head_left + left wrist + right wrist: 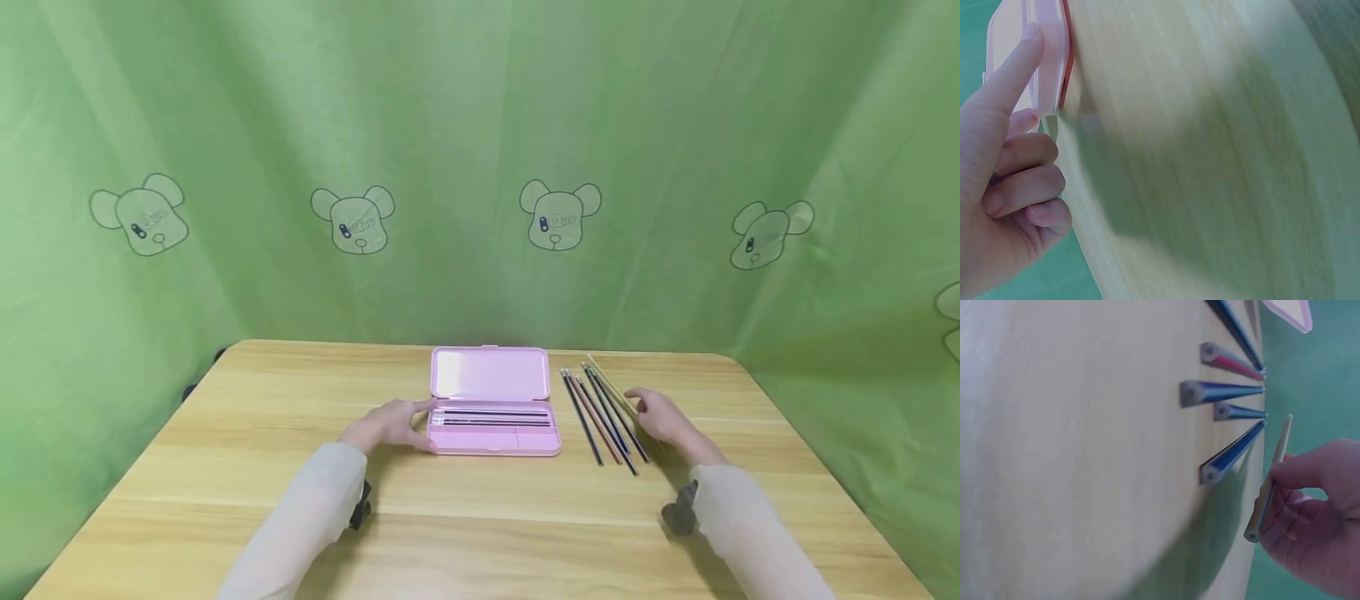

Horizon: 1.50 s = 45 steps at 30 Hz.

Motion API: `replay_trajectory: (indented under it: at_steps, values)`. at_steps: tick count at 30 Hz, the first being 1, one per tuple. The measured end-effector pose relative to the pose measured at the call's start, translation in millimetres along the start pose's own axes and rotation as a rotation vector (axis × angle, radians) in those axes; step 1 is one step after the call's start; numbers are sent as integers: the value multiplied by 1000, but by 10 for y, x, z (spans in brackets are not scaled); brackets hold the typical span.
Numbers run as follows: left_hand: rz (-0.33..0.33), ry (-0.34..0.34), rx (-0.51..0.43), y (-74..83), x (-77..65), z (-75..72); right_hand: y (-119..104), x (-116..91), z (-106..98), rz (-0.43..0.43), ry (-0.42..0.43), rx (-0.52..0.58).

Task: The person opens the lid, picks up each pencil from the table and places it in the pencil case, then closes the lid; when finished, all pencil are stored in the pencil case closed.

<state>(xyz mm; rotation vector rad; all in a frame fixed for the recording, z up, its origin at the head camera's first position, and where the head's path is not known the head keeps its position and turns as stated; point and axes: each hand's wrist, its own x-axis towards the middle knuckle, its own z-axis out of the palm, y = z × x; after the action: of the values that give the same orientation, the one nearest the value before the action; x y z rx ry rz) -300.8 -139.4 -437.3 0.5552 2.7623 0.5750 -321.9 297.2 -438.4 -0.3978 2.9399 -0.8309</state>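
A pink pencil case [472,440] lies with its lid [491,373] raised at the back. Dark pencils [491,423] lie lengthwise in its rear compartment. My left hand [390,423] grips the case's left end between thumb and forefinger; in the left wrist view the other fingers [1025,190] are curled beside it. On the right, my right hand [663,418] pinches a gold pencil [1266,500] between thumb and fingers, its far end leaning towards the back. Loose pencils [588,412], several dark and one reddish, are fanned out between the case and that hand.
The wooden table [480,542] runs back to a green curtain [465,283] printed with bear heads. Inside the case, the front part has a small divider on the right. A dark device is strapped at each wrist.
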Motion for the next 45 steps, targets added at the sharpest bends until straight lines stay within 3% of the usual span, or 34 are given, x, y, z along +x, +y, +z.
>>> replay_trajectory:
  at_steps: [7,15,25,36,45]
  values:
    - [-12,-15,8,12,-13,-1,-179,39,15,-123,47,76]
    - [-17,-14,20,18,-12,-3,-465,105,142,-300,1,109]
    - [-6,-17,7,0,-4,2,-797,237,402,-445,-83,108]
    - [1,-26,2,-12,-9,-10,-1168,373,666,-469,-153,15]
    - [10,-24,-12,-7,-11,-16,-1276,465,772,-473,-152,-59]
